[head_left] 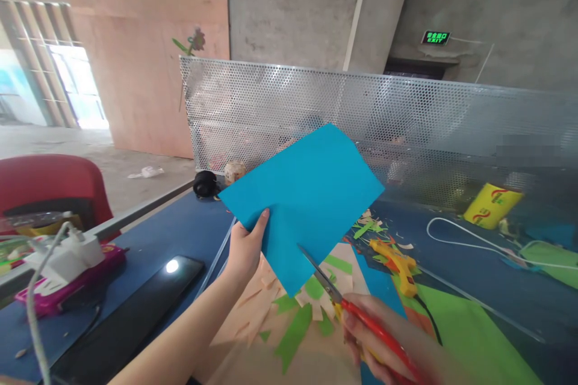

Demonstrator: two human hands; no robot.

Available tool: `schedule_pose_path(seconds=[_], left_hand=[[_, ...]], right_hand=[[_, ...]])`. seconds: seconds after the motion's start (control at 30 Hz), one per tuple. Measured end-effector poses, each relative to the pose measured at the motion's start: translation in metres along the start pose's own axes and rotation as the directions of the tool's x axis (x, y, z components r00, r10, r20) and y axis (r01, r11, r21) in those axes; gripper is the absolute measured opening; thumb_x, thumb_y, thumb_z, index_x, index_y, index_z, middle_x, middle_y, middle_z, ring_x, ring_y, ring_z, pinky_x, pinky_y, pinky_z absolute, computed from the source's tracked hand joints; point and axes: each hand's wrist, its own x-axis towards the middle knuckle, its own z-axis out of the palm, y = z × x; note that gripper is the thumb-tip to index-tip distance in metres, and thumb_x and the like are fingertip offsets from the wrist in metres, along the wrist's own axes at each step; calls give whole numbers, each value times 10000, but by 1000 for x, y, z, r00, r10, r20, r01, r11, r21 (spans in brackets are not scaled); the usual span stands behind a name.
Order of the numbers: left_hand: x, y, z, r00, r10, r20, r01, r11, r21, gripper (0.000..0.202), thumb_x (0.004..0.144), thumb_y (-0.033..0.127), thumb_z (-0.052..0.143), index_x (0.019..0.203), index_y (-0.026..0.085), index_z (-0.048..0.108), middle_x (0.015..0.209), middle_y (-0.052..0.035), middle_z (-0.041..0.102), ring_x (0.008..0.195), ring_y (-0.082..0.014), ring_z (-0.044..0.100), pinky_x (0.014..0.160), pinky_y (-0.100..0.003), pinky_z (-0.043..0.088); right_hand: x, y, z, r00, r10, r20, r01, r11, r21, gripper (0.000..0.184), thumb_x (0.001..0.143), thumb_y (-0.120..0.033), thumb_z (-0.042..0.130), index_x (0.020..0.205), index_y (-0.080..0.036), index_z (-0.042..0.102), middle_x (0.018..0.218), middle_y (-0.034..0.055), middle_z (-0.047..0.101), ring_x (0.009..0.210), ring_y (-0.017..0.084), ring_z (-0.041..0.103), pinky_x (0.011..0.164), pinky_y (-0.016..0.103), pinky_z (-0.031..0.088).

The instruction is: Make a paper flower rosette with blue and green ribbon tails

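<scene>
My left hand [246, 246] pinches the lower left edge of a blue paper sheet [302, 198] and holds it up above the table, thumb on the front. My right hand [383, 343] grips red-handled scissors [343, 301], whose blades reach up to the sheet's bottom edge. Under the sheet lie green and beige paper scraps [298, 319].
A yellow glue gun [397, 261] with a black cord lies to the right beside a green sheet [469, 337]. A black phone [135, 307] and a pink box with a white charger [67, 271] sit on the left. A perforated metal screen [406, 126] stands behind the blue table [171, 234].
</scene>
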Motion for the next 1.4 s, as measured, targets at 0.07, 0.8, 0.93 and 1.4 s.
schedule_pose_path(seconds=[0.07, 0.8, 0.93, 1.4], left_hand=[[0, 0, -1, 1000, 5, 6, -5, 1000, 5, 302, 621, 390, 695, 808, 157, 648, 1020, -100, 673, 968, -299, 598, 805, -431, 501], [-3, 2, 2, 1000, 11, 2, -11, 1000, 24, 332, 619, 394, 693, 846, 156, 647, 1029, -104, 667, 939, -301, 608, 787, -429, 508], [-3, 0, 2, 1000, 16, 7, -16, 1000, 24, 333, 626, 388, 689, 869, 164, 649, 1066, -97, 655, 931, -293, 613, 801, -428, 504], [0, -10, -3, 997, 57, 45, -61, 994, 90, 345, 654, 425, 658, 887, 170, 649, 1055, -101, 658, 937, -302, 608, 754, -425, 518]], right_hand=[[0, 1, 0, 1000, 10, 14, -10, 1000, 2, 521, 713, -696, 423, 804, -184, 382, 660, -24, 547, 279, -2, 335, 249, 137, 206], [5, 1, 7, 996, -25, -87, 30, 998, 55, 476, 727, -661, 429, 763, -189, 378, 595, -46, 528, 268, 0, 309, 256, 135, 203], [6, -1, 5, 999, 1, -51, -1, 1000, 12, 546, 670, -716, 423, 763, -181, 370, 624, -32, 536, 259, -4, 314, 261, 154, 224], [8, 3, 6, 997, -31, -72, 34, 999, 43, 521, 697, -702, 408, 765, -188, 359, 625, -42, 516, 279, 4, 315, 291, 174, 223]])
